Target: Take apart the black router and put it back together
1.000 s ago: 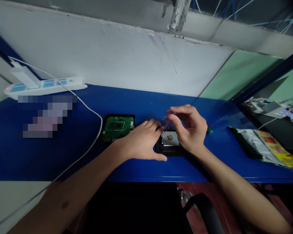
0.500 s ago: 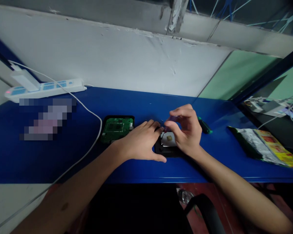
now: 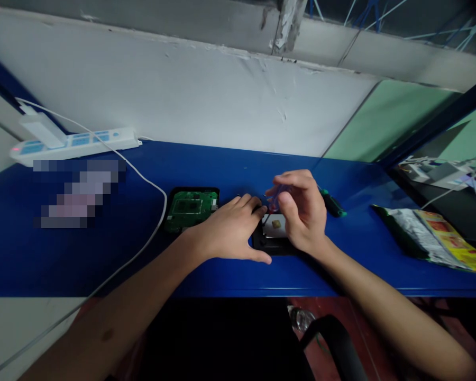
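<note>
My right hand [image 3: 304, 211] is closed round the clear purplish handle of a screwdriver [image 3: 278, 197], whose tip points down at a black casing [image 3: 275, 246] with a silver plate [image 3: 273, 226] inside. Across the left part of that casing lies my left hand [image 3: 235, 228], fingers bent at its far edge and thumb stretched out toward the near side. What the left fingertips touch is hard to make out. Left of them, a green circuit board [image 3: 189, 208] rests in a second black casing, partly behind the left hand.
A green-handled tool [image 3: 333, 204] lies right of my right hand. Farther right is a shiny yellow and silver packet [image 3: 436, 238]. A white power strip [image 3: 77, 145] stands at the back left, and a white cable [image 3: 158, 211] curves over the blue table [image 3: 230, 278].
The fingers of my right hand have shifted on the screwdriver handle, and the thumb is a little higher and more to the right. My left hand stays in place.
</note>
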The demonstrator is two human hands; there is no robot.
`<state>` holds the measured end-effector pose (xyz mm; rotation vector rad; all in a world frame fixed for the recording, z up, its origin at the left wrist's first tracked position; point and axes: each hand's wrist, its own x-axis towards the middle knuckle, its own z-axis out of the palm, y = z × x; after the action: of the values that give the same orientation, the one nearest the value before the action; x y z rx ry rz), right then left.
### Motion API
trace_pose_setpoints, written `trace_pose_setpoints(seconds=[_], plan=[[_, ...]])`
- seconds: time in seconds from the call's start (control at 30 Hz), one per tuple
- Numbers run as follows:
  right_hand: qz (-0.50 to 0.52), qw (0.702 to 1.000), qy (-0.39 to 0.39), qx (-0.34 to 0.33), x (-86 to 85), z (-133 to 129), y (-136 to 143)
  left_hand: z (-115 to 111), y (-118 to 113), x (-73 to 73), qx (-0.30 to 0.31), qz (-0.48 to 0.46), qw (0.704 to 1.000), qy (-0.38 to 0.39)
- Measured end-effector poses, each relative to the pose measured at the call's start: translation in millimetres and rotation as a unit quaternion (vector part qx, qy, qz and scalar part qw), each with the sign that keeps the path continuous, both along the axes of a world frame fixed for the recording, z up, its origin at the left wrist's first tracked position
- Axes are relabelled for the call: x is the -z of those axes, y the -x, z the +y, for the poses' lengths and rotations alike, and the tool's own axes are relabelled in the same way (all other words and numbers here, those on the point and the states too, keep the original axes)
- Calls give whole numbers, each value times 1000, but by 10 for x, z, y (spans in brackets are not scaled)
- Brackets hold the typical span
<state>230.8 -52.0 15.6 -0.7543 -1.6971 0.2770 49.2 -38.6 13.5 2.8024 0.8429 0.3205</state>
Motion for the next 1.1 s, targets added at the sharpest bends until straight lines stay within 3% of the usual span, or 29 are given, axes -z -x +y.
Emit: trace_pose_setpoints(seconds=[0.43,0.57,0.7,0.93,1.1], plan=[[-8,998,-33,51,-32,-18,-21,0,1,13,4,5,1000,-17],[11,999,0,31,-50,-49,-5,0,0,8,2,10,1000,-19],[-11,1000,-14,1,-48,-43,-33,1,3,12,3,3,1000,-16],[-22,996,-57,65,-39,-22,-41,-3,12,22,5,4,1000,-19],[-8,999,-8,33,-68,-67,-8,-1,11,19,2,0,1000,-16]])
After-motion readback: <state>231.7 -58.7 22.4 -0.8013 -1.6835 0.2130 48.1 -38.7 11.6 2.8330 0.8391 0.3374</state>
